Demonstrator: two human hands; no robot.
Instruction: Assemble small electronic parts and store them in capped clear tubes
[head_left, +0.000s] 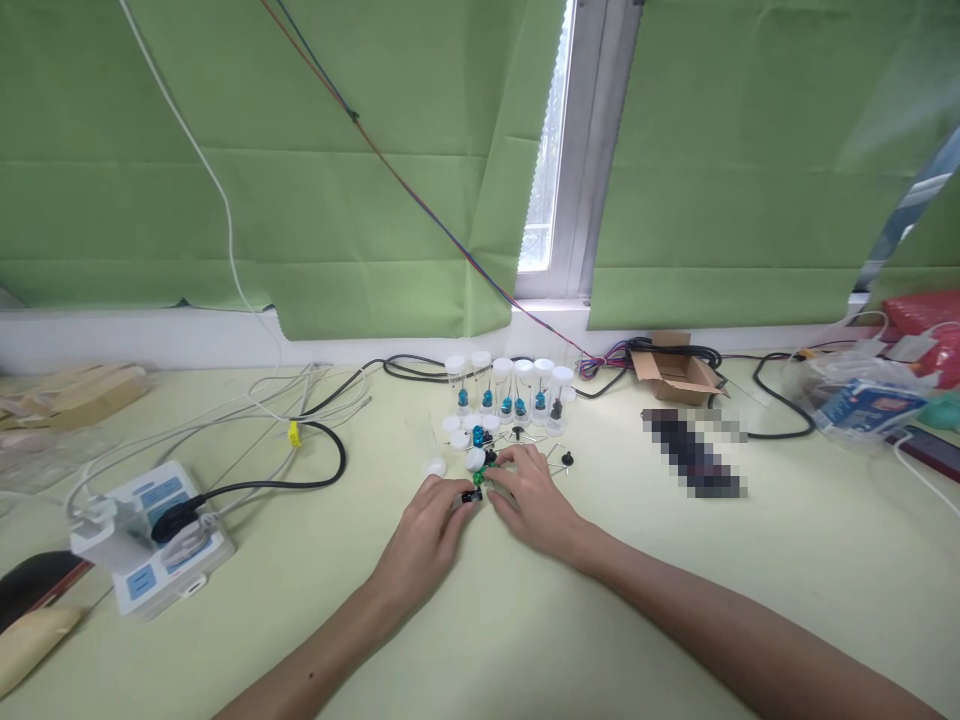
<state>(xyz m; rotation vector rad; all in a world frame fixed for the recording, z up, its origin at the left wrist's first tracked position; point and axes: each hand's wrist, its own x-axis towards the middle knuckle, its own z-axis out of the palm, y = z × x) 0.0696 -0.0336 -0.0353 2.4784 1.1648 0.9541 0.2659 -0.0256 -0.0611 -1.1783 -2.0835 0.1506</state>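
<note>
My left hand (426,528) is closed in a pinch, its thumb and fingertips on a small black part (471,495) just above the table. Close by on the right, my right hand (534,500) has its fingers bent around a small green part (478,478); the fingertips partly hide it. A white round cap (475,459) lies just beyond the fingertips. Behind it are a loose blue piece (478,436) and black pieces with thin metal pins (567,459). Several clear tubes (503,388) with white caps stand in a row, most with blue pieces inside, one with a dark piece (556,408).
On the left lies a white power strip (176,535) with plugs and tangled cables (330,430). An open cardboard box (679,375) stands at the back right, a blurred dark object (694,455) in front. Further right is a clear plastic bag (855,395). Green curtains (375,200) hang behind.
</note>
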